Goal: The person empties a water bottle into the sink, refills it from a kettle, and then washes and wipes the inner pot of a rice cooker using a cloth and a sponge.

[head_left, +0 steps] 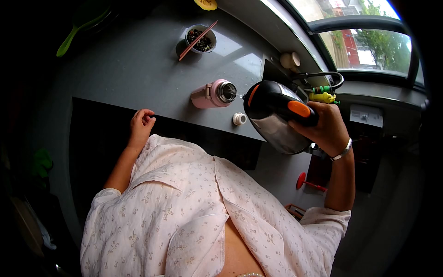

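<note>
Here's the smooth grey bench (138, 69) sweeping wide, pale light sliding over its sheen, a flat black panel (99, 138) along the near side. At two o'clock, the dark-framed window (383, 53) is bright with daylight. The kettle (279, 117), all rounded steel and black plastic with an orange patch on the handle, tips over at the flask's three o'clock. The right hand's (330, 129) fingers wrap that handle! The left hand (142, 123) rests at eight o'clock, fingers loosely curled, thumb narrowly apart. On the bench, the pink cylindrical flask (210, 96) takes clear water (239, 96) through its shiny metal mouth. At twelve, a round bowl (214, 40); slender chopsticks (197, 40) span it. At half past four, a stubby white cap (239, 118).
</note>
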### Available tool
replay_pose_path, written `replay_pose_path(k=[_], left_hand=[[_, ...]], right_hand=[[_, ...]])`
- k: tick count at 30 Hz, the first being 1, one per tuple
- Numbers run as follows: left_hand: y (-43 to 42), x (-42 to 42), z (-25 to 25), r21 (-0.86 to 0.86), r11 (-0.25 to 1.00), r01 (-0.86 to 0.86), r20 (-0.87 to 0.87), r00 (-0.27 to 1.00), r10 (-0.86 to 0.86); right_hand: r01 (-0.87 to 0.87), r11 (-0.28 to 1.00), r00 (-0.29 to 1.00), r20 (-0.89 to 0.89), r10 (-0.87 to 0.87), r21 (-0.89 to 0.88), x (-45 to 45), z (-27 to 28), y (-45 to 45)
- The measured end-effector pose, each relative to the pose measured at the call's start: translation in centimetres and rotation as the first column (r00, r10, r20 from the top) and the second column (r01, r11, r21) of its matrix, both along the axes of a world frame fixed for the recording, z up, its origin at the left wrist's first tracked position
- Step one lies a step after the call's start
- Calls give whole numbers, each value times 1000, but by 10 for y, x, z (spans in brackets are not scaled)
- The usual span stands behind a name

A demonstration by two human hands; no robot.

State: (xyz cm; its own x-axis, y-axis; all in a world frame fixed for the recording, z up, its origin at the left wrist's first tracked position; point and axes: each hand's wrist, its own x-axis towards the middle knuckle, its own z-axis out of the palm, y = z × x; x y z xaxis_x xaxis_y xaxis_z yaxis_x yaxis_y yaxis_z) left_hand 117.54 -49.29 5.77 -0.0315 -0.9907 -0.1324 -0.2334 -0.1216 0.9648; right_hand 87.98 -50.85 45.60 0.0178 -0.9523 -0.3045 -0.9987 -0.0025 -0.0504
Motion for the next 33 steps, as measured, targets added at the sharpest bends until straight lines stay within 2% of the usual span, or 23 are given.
replay_pose_path(k=[18, 26, 29, 33], left_hand=[[-1, 2, 2, 5, 1000, 19, 13, 1000, -19], [-1, 2, 1, -15, 1000, 19, -3, 1000, -19], [-1, 2, 0, 3, 1000, 21, 4, 1000, -21], [-1, 2, 3, 3, 1000, 29, 6, 1000, -29]], right_hand=[[10, 1000, 1000, 3, -10, 5, 6, 5, 3], [98, 995, 995, -27, -97, 25, 8, 5, 4], [38, 999, 999, -17, -38, 16, 6, 6, 5], [63, 998, 997, -36, -62, 19, 6, 6, 7]])
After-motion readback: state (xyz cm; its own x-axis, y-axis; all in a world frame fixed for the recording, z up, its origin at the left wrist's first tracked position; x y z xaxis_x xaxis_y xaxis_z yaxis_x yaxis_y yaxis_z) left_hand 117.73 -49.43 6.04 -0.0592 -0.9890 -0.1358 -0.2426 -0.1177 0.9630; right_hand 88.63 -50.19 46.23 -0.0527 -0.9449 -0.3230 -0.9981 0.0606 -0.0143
